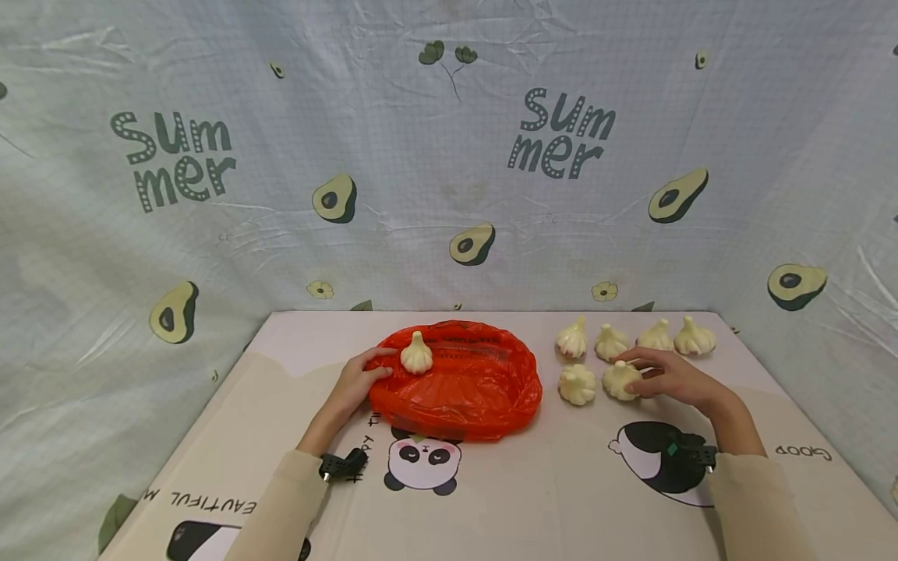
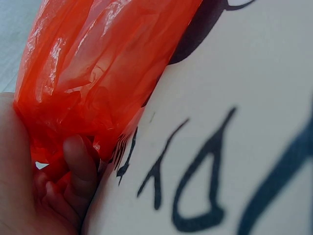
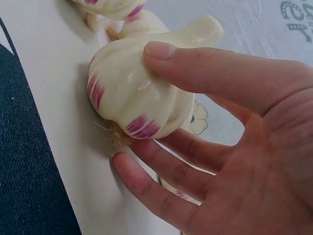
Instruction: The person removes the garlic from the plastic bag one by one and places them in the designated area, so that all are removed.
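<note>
A red plastic bag (image 1: 459, 393) lies spread like a shallow bowl, with one garlic bulb (image 1: 417, 354) inside at its left. My left hand (image 1: 356, 383) pinches the bag's left rim; in the left wrist view the fingers (image 2: 80, 164) curl against the crinkled plastic. To the right of the bag, my right hand (image 1: 677, 379) holds a white garlic bulb (image 1: 619, 382). The right wrist view shows the thumb on top of this bulb (image 3: 129, 90) and fingers beneath it. Purple streaks and a tuft of roots show on its underside.
Next to the held bulb, on its left, sits another garlic bulb (image 1: 578, 385). Several more, including one at the left end (image 1: 571, 340), line up behind along the table's back edge. A patterned cloth (image 1: 393, 257) hangs behind the printed table cover (image 1: 519, 499).
</note>
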A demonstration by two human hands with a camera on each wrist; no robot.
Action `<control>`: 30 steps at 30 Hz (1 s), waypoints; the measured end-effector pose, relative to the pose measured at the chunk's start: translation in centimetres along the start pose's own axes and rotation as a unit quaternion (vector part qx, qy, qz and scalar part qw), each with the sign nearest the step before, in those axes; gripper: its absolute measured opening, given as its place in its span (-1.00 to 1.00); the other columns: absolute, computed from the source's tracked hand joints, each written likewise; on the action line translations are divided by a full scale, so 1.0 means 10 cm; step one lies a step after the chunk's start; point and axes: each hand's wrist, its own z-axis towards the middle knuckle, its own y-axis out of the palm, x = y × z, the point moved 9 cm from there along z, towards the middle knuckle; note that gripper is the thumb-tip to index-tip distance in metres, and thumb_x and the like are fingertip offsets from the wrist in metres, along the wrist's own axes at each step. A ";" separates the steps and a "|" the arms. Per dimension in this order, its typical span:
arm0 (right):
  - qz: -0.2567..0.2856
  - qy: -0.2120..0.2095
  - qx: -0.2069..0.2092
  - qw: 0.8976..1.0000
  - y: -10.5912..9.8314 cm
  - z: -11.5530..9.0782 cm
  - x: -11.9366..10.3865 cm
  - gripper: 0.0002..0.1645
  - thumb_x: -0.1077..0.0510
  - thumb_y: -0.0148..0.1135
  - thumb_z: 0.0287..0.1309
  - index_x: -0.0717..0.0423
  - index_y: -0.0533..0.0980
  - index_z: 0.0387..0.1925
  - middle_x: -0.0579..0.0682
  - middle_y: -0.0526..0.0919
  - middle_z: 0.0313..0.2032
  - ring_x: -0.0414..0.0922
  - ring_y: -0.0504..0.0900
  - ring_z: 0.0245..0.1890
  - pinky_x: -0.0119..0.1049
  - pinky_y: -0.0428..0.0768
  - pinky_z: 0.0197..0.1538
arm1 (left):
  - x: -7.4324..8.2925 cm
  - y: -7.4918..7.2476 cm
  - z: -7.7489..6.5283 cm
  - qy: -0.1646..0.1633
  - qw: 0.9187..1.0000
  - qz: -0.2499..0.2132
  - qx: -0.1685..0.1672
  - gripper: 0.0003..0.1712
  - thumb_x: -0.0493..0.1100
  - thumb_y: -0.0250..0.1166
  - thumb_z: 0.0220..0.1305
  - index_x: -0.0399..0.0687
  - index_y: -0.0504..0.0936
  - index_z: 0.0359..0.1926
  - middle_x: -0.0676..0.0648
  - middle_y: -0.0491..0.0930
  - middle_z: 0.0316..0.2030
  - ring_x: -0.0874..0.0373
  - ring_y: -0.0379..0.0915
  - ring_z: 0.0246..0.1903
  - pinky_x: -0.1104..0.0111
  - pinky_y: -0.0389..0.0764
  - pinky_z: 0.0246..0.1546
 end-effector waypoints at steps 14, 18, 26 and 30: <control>-0.012 0.006 0.004 1.000 -0.02 0.01 -0.03 -0.40 0.16 0.39 0.21 0.27 0.50 0.26 0.38 0.50 0.30 0.01 0.61 0.10 -0.34 0.69 -0.10 | 0.00 0.00 0.00 0.000 1.000 -0.009 -0.002 -0.49 -0.22 0.14 0.43 -0.09 0.53 0.36 -0.27 0.29 0.52 -0.29 0.24 0.48 -0.09 0.45 0.40; -0.022 0.004 0.008 1.000 -0.03 0.01 -0.04 -0.41 0.16 0.39 0.20 0.25 0.52 0.25 0.35 0.52 0.28 0.02 0.60 0.11 -0.35 0.67 -0.09 | 0.00 0.01 0.00 0.001 1.000 -0.011 -0.002 -0.49 -0.22 0.15 0.42 -0.10 0.53 0.36 -0.27 0.29 0.51 -0.29 0.24 0.48 -0.09 0.44 0.41; -0.029 0.006 0.008 1.000 -0.02 0.02 -0.05 -0.41 0.15 0.39 0.20 0.24 0.52 0.25 0.36 0.52 0.29 0.12 0.60 0.16 -0.36 0.66 -0.06 | 0.00 0.01 0.00 0.000 1.000 -0.009 -0.002 -0.49 -0.23 0.14 0.42 -0.11 0.53 0.36 -0.28 0.31 0.50 -0.29 0.25 0.47 -0.10 0.43 0.43; -0.026 0.009 0.002 1.000 -0.02 0.02 -0.05 -0.39 0.14 0.40 0.21 0.26 0.50 0.27 0.38 0.49 0.32 0.20 0.57 0.22 -0.36 0.67 -0.05 | 0.00 0.01 0.01 -0.001 1.000 -0.007 -0.002 -0.49 -0.23 0.14 0.42 -0.11 0.53 0.36 -0.28 0.32 0.50 -0.29 0.26 0.47 -0.10 0.44 0.41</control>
